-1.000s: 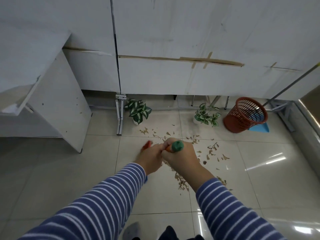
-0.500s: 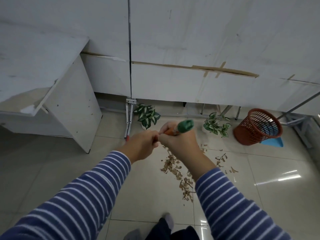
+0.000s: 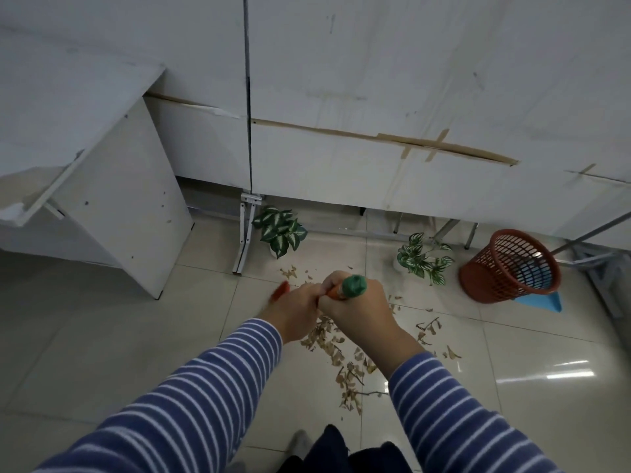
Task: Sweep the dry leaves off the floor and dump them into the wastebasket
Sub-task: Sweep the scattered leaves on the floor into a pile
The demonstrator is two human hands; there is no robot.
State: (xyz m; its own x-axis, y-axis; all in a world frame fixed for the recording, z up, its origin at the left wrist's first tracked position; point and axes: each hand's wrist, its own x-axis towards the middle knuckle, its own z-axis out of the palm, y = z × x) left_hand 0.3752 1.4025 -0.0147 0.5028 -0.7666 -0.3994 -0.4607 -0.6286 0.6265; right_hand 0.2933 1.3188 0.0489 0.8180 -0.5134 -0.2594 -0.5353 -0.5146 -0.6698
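Note:
Both hands grip a broom handle (image 3: 353, 288), orange with a green cap at its top. My right hand (image 3: 355, 312) holds the upper end just under the cap. My left hand (image 3: 295, 314) is closed on the handle lower down, touching the right hand. A blurred red bit of the broom head (image 3: 280, 290) shows left of my left hand; the rest is hidden. Dry brown leaves (image 3: 341, 353) lie in a strip on the tiled floor below my hands, with more scattered at the right. The red mesh wastebasket (image 3: 508, 266) stands at the far right, tilted.
A blue dustpan (image 3: 543, 300) lies behind the wastebasket. Two small potted plants stand by the wall, one (image 3: 280, 230) near a metal leg, the other (image 3: 425, 261) beside the basket. A white desk panel (image 3: 112, 199) stands at left. My feet show at the bottom.
My hands and the handle top dropped lower and nearer the leaf strip than half a second ago. The red broom head now shows again left of my left hand.

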